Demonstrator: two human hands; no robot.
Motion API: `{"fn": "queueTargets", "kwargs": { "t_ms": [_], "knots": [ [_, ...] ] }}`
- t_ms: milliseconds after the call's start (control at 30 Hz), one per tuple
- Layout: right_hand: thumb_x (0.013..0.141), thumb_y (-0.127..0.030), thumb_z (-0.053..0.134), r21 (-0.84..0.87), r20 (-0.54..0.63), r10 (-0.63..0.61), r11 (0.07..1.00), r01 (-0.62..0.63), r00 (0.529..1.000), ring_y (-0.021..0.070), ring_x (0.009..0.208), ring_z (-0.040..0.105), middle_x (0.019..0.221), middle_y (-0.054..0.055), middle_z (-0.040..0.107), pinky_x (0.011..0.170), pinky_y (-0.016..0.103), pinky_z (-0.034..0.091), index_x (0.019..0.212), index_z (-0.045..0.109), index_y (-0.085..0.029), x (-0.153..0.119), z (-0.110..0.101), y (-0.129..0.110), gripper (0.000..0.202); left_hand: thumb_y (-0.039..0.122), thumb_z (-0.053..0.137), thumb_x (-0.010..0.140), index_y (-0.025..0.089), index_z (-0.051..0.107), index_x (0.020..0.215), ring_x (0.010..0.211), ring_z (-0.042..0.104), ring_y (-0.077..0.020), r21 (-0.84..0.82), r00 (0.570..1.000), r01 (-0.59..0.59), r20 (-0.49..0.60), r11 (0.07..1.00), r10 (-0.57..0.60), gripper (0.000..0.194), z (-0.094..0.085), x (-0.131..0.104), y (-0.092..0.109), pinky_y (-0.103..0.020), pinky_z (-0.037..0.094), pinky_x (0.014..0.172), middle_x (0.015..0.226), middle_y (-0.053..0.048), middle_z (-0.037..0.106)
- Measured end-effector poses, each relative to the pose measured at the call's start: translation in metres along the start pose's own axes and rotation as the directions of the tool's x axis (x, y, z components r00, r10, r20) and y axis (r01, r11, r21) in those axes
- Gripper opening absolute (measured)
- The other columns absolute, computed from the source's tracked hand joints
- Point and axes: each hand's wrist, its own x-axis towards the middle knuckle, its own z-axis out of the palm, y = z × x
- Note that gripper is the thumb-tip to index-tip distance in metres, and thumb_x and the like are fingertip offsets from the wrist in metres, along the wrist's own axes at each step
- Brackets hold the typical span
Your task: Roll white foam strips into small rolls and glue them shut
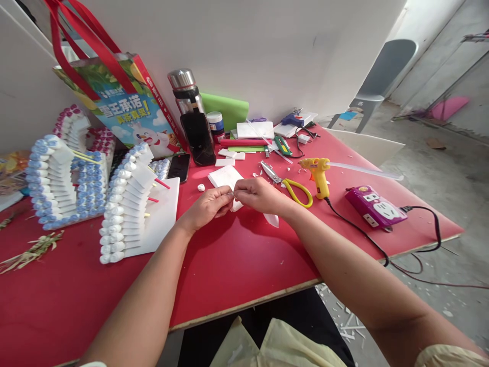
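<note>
My left hand (212,206) and my right hand (257,194) meet over the red table, fingertips pinched close together. Something thin and pale shows between them, too small and covered to make out. White material shows just below the fingers; whether it is held or lies on the table I cannot tell. Behind my hands lies a stack of white square sheets (224,176), with a small white rolled bud (200,187) to its left. A loose white scrap (271,219) rests under my right wrist. Yellow-handled scissors (298,193) lie open right of my right hand.
At left stand fan-shaped rows of white buds (116,224) and blue-white buds (44,178). A yellow glue gun (319,176) and purple power socket (376,208) with cords sit right. Behind are a thermos (185,92), a phone (197,138), a cutter (282,146) and a bag (130,112).
</note>
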Motion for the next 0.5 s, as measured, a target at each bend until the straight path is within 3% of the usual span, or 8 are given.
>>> {"fn": "queueTargets", "kwargs": {
  "t_ms": [100, 233, 400, 467, 500],
  "knots": [
    [0.078, -0.022, 0.051, 0.107, 0.028, 0.177, 0.978, -0.179, 0.984, 0.0084, 0.051, 0.041, 0.052, -0.003, 0.051, 0.052, 0.023, 0.030, 0.061, 0.053, -0.017, 0.002, 0.002, 0.003, 0.018, 0.036, 0.044, 0.098, 0.019, 0.047, 0.076, 0.060, 0.042, -0.0113, 0.388, 0.987, -0.081, -0.096, 0.918, 0.128, 0.029, 0.005, 0.002, 0.000, -0.025, 0.031, 0.059, 0.066, 0.003, 0.045],
    [0.076, -0.023, 0.052, 0.330, 0.083, 0.349, 0.874, -0.356, 0.933, 0.0069, 0.042, 0.035, 0.044, -0.003, 0.050, 0.045, 0.023, 0.026, 0.058, 0.052, -0.017, 0.004, 0.005, 0.003, 0.019, 0.028, 0.041, 0.098, 0.019, 0.050, 0.078, 0.067, 0.050, -0.0135, 0.757, 0.944, -0.155, -0.076, 0.634, 0.322, 0.024, 0.008, 0.003, 0.000, -0.027, 0.029, 0.060, 0.078, -0.001, 0.057],
    [0.073, -0.021, 0.054, 0.612, 0.163, 0.479, 0.637, -0.469, 0.862, 0.0056, 0.038, 0.025, 0.042, -0.004, 0.042, 0.040, 0.023, 0.017, 0.058, 0.047, -0.018, 0.004, 0.002, -0.007, 0.017, 0.024, 0.041, 0.097, 0.019, 0.050, 0.079, 0.068, 0.052, -0.0158, 0.901, 0.888, -0.166, -0.040, 0.402, 0.457, 0.021, 0.010, 0.004, 0.003, -0.030, 0.025, 0.057, 0.079, -0.003, 0.058],
    [0.073, -0.020, 0.053, 0.640, 0.185, 0.513, 0.584, -0.499, 0.838, 0.0058, 0.038, 0.024, 0.042, -0.003, 0.041, 0.040, 0.024, 0.017, 0.058, 0.046, -0.019, 0.004, 0.002, -0.009, 0.017, 0.023, 0.041, 0.096, 0.019, 0.051, 0.080, 0.069, 0.053, -0.0167, 0.901, 0.897, -0.153, -0.046, 0.406, 0.440, 0.019, 0.012, 0.004, 0.004, -0.031, 0.025, 0.057, 0.080, -0.004, 0.059],
    [0.073, -0.020, 0.053, 0.623, 0.173, 0.511, 0.605, -0.495, 0.842, 0.0061, 0.038, 0.025, 0.042, -0.003, 0.042, 0.040, 0.024, 0.018, 0.058, 0.047, -0.019, 0.004, 0.003, -0.008, 0.017, 0.023, 0.041, 0.096, 0.019, 0.051, 0.081, 0.069, 0.053, -0.0167, 0.882, 0.908, -0.145, -0.061, 0.449, 0.414, 0.019, 0.013, 0.004, 0.005, -0.030, 0.026, 0.058, 0.080, -0.004, 0.059]
  ]
}}
